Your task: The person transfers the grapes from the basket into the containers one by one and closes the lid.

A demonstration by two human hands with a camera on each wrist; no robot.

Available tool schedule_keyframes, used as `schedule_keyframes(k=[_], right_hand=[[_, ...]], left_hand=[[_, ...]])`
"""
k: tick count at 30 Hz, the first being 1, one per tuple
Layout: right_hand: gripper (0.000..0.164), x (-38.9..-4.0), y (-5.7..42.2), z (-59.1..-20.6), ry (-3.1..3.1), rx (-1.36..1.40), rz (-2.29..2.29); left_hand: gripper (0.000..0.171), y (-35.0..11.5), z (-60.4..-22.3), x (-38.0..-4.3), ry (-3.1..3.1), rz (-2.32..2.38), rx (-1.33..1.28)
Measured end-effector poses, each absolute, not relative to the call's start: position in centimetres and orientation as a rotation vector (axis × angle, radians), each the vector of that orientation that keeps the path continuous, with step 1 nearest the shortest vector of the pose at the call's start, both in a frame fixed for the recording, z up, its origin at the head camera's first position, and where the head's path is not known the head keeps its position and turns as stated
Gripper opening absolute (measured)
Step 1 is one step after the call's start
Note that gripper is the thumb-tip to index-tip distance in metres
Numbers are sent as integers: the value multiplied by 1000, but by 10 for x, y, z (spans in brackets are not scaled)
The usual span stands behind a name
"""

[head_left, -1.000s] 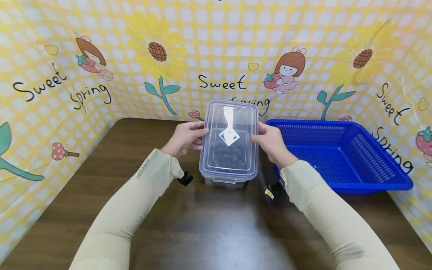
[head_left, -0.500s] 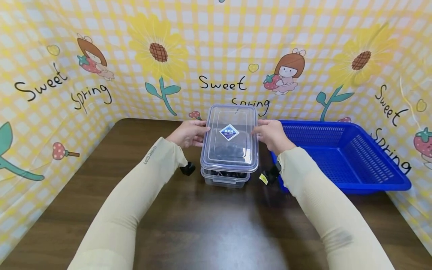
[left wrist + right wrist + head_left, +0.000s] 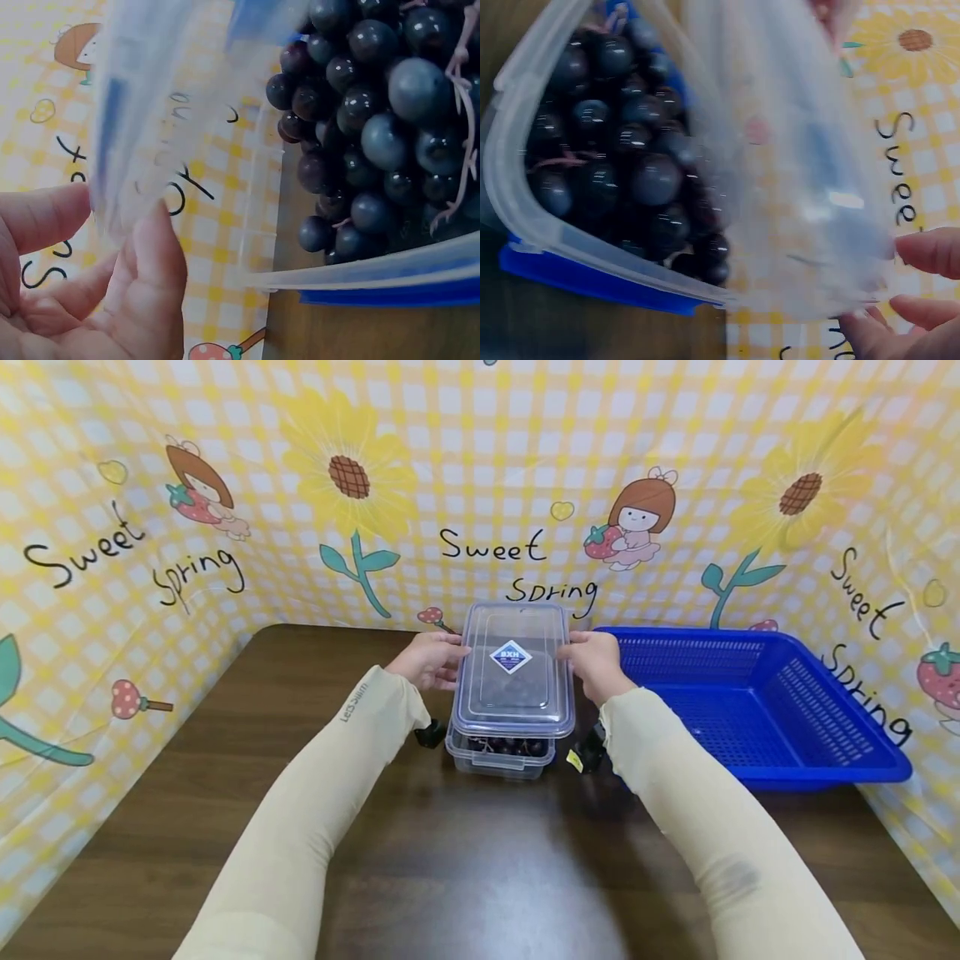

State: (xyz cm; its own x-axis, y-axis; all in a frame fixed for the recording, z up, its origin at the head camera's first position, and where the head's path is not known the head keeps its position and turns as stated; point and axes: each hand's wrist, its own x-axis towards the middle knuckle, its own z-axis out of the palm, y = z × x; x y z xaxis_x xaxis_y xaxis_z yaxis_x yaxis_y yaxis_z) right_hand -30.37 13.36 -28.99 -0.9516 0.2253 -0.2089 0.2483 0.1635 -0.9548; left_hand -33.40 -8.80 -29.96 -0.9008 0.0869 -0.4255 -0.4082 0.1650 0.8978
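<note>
A clear plastic lid [image 3: 513, 672] with a blue diamond sticker hovers just above a clear container [image 3: 498, 758] full of dark grapes [image 3: 510, 746]. My left hand [image 3: 450, 664] grips the lid's left edge and my right hand [image 3: 573, 656] grips its right edge. In the left wrist view the blurred lid [image 3: 150, 112] sits between my thumb and fingers [image 3: 150, 270], with the grapes [image 3: 375, 112] beyond. In the right wrist view the lid [image 3: 802, 187] is tilted over the grapes [image 3: 622, 165], and my fingertips [image 3: 922, 251] hold its edge.
A blue mesh basket [image 3: 757, 710] stands on the brown table [image 3: 465, 860] just right of the container. Yellow checked panels with sunflowers wall in the back and both sides. Black wrist-worn devices [image 3: 430, 735] hang below my sleeves.
The lid has come down and away from me, from raised and tilted to nearly flat just over the container. Both hands moved with it, keeping their hold.
</note>
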Motion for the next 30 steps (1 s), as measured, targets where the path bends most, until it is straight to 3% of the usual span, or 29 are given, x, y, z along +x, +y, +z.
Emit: schedule_keyframes(k=[5, 11, 30], right_hand=[[44, -303, 127, -302, 2431, 443, -1917], [49, -299, 121, -314, 2465, 388, -1883], [52, -293, 116, -343, 2648, 327, -1724]], left_hand=[[36, -89, -307, -337, 2124, 1781, -348], [30, -90, -317, -335, 2193, 1755, -340], [29, -84, -347, -330, 2246, 1817, -437]])
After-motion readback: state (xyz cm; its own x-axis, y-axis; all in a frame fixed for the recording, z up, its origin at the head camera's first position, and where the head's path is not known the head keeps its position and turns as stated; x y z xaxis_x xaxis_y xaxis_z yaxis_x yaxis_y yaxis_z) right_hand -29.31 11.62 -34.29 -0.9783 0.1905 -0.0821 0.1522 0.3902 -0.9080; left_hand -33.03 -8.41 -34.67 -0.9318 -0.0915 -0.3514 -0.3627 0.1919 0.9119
